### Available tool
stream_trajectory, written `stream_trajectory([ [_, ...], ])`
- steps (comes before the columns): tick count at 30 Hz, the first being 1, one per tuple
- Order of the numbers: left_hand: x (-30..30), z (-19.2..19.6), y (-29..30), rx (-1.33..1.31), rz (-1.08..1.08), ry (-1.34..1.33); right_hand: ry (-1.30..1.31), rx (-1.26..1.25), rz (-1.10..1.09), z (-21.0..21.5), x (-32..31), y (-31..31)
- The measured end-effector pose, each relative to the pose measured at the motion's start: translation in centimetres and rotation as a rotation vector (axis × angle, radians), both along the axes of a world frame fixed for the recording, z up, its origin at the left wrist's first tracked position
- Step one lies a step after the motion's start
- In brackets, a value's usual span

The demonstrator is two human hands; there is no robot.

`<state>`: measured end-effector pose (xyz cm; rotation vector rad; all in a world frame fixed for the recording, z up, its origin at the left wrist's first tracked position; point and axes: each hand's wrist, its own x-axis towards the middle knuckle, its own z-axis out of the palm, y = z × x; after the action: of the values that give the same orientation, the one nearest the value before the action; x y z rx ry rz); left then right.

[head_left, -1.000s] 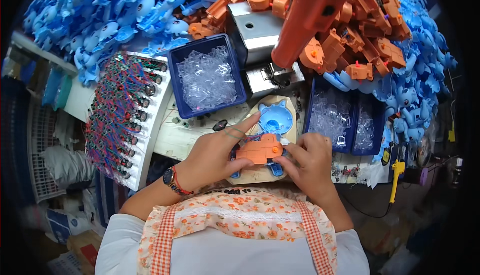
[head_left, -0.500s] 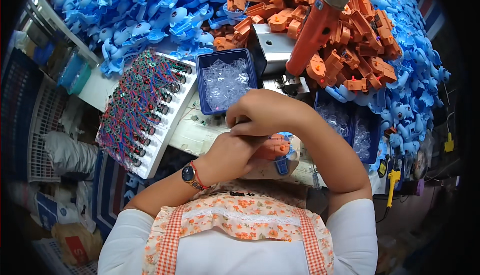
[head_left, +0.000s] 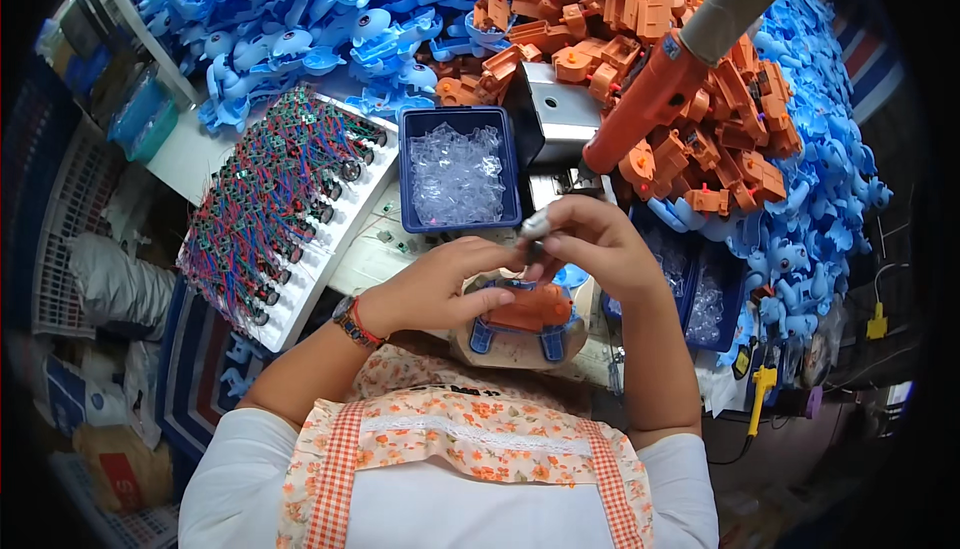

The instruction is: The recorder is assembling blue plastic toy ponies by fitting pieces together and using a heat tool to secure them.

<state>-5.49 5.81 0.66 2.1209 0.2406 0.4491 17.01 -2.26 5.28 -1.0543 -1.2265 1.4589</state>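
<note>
In front of my chest, an orange plastic housing (head_left: 530,309) lies in a blue plastic piece with leg-like ends (head_left: 553,341), on a pale rounded block (head_left: 480,347). Just above it, my right hand (head_left: 600,241) pinches a small dark and silvery part (head_left: 533,237), too blurred to name. My left hand (head_left: 445,284) reaches in from the other side. Its thumb is stretched out apart, close over the housing's left end, while its fingertips come up against or beside the small part; contact cannot be made out.
Left stands a white foam tray (head_left: 330,289) of wired circuit boards (head_left: 270,209). Ahead is a dark blue bin (head_left: 403,184) of clear plastic pieces. An orange power screwdriver (head_left: 645,104) hangs over a metal device (head_left: 560,114). Behind are heaps of orange housings (head_left: 700,149) and blue shells (head_left: 300,44).
My hands, previously crossed close together over the housing, have moved apart. My right hand has drawn right with the small part, uncovering the housing; the left thumb now sticks out.
</note>
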Motion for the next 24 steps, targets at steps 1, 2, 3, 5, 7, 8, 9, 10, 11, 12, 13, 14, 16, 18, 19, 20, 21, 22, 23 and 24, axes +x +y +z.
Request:
stream_trajectory([
  [1,0.1,0.0,0.1,-0.163,-0.006,0.001,0.081,0.018,-0.008,-0.4,0.1,-0.4],
  [2,0.2,0.1,0.2,-0.326,-0.011,0.004,0.083,0.017,-0.004,-0.7,0.2,-0.7],
  [3,0.4,-0.1,0.6,-0.409,-0.045,-0.005,0.106,0.049,0.013,-1.0,0.3,-1.0],
  [5,0.9,-1.0,1.1,-0.584,-0.081,-0.019,0.192,0.003,0.031,-0.3,-0.1,-1.7],
  [7,1.5,-1.4,2.1,-0.826,-0.119,0.055,0.188,0.035,0.038,-0.6,-0.2,-2.1],
  [8,1.9,-1.2,2.5,-0.828,-0.117,0.056,0.183,0.067,0.046,-0.7,-0.2,-2.2],
  [9,2.4,-1.0,2.7,-0.800,-0.134,0.124,0.134,0.021,0.018,-0.1,-0.4,-2.5],
  [10,2.9,-0.8,2.8,-0.771,-0.151,0.192,0.136,0.020,0.019,0.0,-0.4,-2.7],
  [11,3.6,-1.3,2.9,-0.814,-0.211,0.145,0.055,0.081,0.054,0.0,-0.3,-2.9],
  [12,4.0,-1.7,2.9,-0.816,-0.207,0.146,-0.026,0.141,0.090,0.0,-0.2,-3.0],
  [13,4.4,-2.0,2.9,-0.833,-0.235,0.134,-0.076,0.173,0.115,0.0,-0.2,-3.0],
  [14,4.8,-1.8,2.6,-0.856,-0.269,0.124,-0.072,0.167,0.114,0.1,-0.1,-3.4],
  [16,5.0,-1.0,2.4,-0.818,-0.277,0.171,-0.169,0.135,0.068,0.5,0.0,-4.3],
  [18,4.9,-0.8,2.3,-0.851,-0.181,0.180,-0.294,0.163,0.095,0.6,0.7,-5.1],
  [19,4.7,-1.2,2.0,-0.872,-0.107,0.134,-0.294,0.106,0.047,0.4,0.7,-5.7],
  [20,4.5,-1.4,1.7,-0.873,-0.112,0.136,-0.298,0.049,-0.011,0.3,0.9,-6.3],
  [21,4.1,-1.6,1.3,-0.950,-0.013,0.042,-0.335,0.062,-0.029,-0.4,1.3,-6.7],
  [22,3.7,-1.7,1.0,-1.025,0.088,-0.053,-0.334,0.061,-0.032,-0.8,1.7,-6.8],
  [23,3.4,-2.0,0.5,-1.027,0.081,-0.047,-0.353,0.001,-0.092,-1.3,2.0,-7.0],
  [24,3.1,-2.3,0.1,-1.010,0.126,-0.090,-0.371,-0.059,-0.152,-1.8,2.2,-7.2],
])
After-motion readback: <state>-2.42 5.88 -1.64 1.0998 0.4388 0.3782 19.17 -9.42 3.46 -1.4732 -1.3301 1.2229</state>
